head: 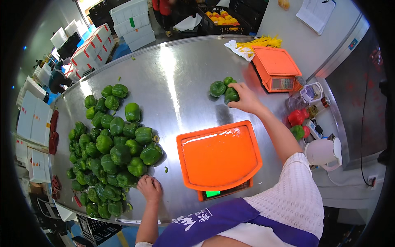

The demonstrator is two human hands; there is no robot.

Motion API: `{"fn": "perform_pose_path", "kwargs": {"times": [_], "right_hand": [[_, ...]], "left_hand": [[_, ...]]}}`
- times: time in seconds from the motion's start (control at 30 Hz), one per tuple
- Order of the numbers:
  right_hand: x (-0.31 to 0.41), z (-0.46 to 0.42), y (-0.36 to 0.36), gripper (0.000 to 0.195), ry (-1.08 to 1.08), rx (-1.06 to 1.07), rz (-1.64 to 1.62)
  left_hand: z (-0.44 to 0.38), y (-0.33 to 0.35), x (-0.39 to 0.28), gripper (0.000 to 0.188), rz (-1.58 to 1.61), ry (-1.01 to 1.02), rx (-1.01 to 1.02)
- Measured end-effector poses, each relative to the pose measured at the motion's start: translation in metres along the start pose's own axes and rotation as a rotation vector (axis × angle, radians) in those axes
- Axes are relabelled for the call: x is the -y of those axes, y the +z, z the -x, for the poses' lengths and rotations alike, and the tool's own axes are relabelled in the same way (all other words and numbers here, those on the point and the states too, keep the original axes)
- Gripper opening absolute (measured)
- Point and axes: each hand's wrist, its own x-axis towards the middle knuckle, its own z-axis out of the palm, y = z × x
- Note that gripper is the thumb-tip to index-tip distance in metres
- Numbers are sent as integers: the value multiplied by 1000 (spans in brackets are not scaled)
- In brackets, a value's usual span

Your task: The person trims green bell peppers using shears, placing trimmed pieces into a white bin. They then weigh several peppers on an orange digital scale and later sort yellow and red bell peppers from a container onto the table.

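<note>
My right hand [245, 98] reaches past the orange scale tray and has its fingers around a green bell pepper [231, 95]; two more green peppers [218, 89] sit beside it on the steel table. My left hand [150, 187] rests with curled fingers at the near right edge of a large pile of green bell peppers [120, 155]; whether it grips anything cannot be told. Between my arms stands a digital scale with an orange tray [219, 156], which holds no peppers. Its lit green display [213, 193] shows below the tray.
A second orange scale [277, 61] stands at the back right by yellow ties [262, 42]. Along the right edge are a clear jug [308, 92], red peppers [296, 118] and a white kettle [322, 152]. White foam boxes [92, 46] and a person [162, 9] are beyond the table.
</note>
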Motion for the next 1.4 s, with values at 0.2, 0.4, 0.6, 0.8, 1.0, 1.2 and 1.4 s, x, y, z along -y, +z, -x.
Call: {"fn": "perform_pose_path", "kwargs": {"times": [0.2, 0.4, 0.6, 0.8, 1.0, 1.2, 1.4], "right_hand": [[-74, -36, 72, 82, 195, -13, 130], [-54, -44, 79, 89, 170, -44, 208], [-20, -15, 43, 83, 82, -138, 225], [90, 51, 7, 56, -491, -108, -180], [184, 157, 28, 39, -546, 353, -719], [225, 210, 109, 40, -179, 460, -1181], [247, 211, 120, 36, -320, 600, -1343]], "left_hand": [[-5, -8, -13, 11, 26, -1, 12], [-4, -6, -6, 13, 19, -4, 15], [-2, -2, -8, 13, 37, -14, 41], [3, 6, 4, 13, -8, 25, -6], [-2, 0, 2, 26, 221, -162, 84], [-10, -101, -104, 80, 1230, -404, 312], [21, -120, -123, 105, 1323, -244, 466]]}}
